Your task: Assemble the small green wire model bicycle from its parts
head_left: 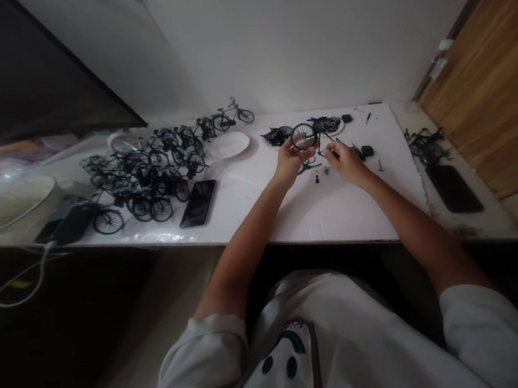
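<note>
A partly built toy bicycle [303, 136], dark with one spoked wheel upright, is held above the white table surface. My left hand [291, 161] is closed around the lower side of that wheel. On the frame's other side, my right hand [343, 160] has its fingers pinched together close to the thin frame tubes; whether a small part sits between the fingertips is too small to tell. Below the hands lie small loose parts, among them a little black piece [317, 178]. Behind them is a heap of dark bicycle parts [277, 135].
Many finished toy bicycles [150, 166] crowd the table's left side, near a white plate [229, 144] and a phone [198, 203]. More parts [428, 145] and a black flat object [454, 188] lie at the right. A wooden panel [482, 89] stands at the far right.
</note>
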Tool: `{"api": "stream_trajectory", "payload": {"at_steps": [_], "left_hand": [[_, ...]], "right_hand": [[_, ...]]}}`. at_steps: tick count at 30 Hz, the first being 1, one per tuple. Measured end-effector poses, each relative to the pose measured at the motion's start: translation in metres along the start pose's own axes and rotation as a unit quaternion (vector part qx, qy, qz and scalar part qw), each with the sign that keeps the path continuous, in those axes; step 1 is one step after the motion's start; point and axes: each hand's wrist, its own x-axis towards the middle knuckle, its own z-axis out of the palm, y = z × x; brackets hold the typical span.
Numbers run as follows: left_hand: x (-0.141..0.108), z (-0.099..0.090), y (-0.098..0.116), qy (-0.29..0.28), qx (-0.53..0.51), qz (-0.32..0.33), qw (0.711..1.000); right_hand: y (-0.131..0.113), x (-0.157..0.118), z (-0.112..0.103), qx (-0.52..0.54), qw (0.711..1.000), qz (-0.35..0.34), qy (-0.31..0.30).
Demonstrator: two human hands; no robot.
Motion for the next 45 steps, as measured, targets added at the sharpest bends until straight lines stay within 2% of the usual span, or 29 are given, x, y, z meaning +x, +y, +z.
{"api": "stream_trajectory", "payload": {"at_steps": [9,19,29,35,41,45], "left_hand": [[-0.002,0.001,0.002,-0.031,0.015,0.007,0.999],[-0.001,0.001,-0.001,-0.011,0.020,-0.025,0.999],[-0.006,0.009,0.006,0.013,-0.036,-0.068,0.997],[-0.008,0.012,0.008,-0.009,-0.022,-0.098,0.995],[-0.011,0.012,0.010,-0.022,0.004,-0.107,0.994],[-0.010,0.012,0.009,-0.048,-0.013,-0.116,0.992]], "right_hand": [[-0.001,-0.001,0.000,-0.003,1.000,-0.002,-0.004],[-0.011,-0.008,0.000,-0.038,0.998,-0.037,-0.029],[-0.011,-0.007,0.000,-0.053,0.995,-0.079,0.004],[-0.013,-0.008,0.000,-0.052,0.989,-0.135,0.028],[-0.010,-0.006,0.001,-0.055,0.990,-0.131,0.019],[-0.013,-0.006,0.000,-0.020,0.988,-0.147,0.044]]}}
